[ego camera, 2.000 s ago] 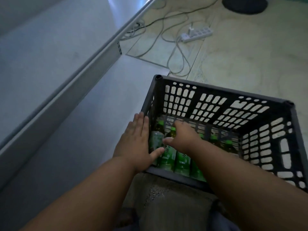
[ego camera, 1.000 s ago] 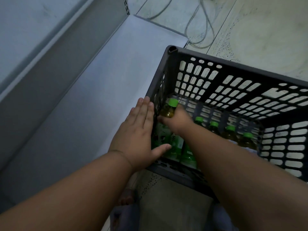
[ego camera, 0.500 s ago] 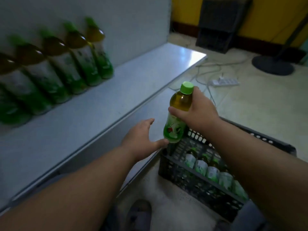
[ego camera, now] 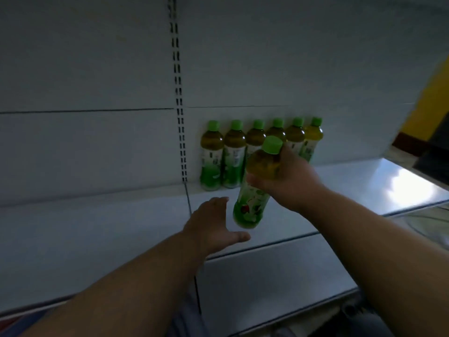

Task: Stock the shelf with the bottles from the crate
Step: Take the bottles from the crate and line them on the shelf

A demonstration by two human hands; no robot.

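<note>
Your right hand (ego camera: 289, 181) grips a bottle (ego camera: 255, 186) mid-frame, left hand (ego camera: 211, 224) spread empty; set it upright before the shelf (ego camera: 97, 229) row (ego camera: 261, 152).

Six bottles (ego camera: 261, 152) stand in a row on the shelf (ego camera: 97, 229), against its back panel (ego camera: 97, 147). The right hand (ego camera: 289, 181) holds another bottle (ego camera: 255, 188) in front of them, the left hand (ego camera: 213, 224) just beside it.
</note>
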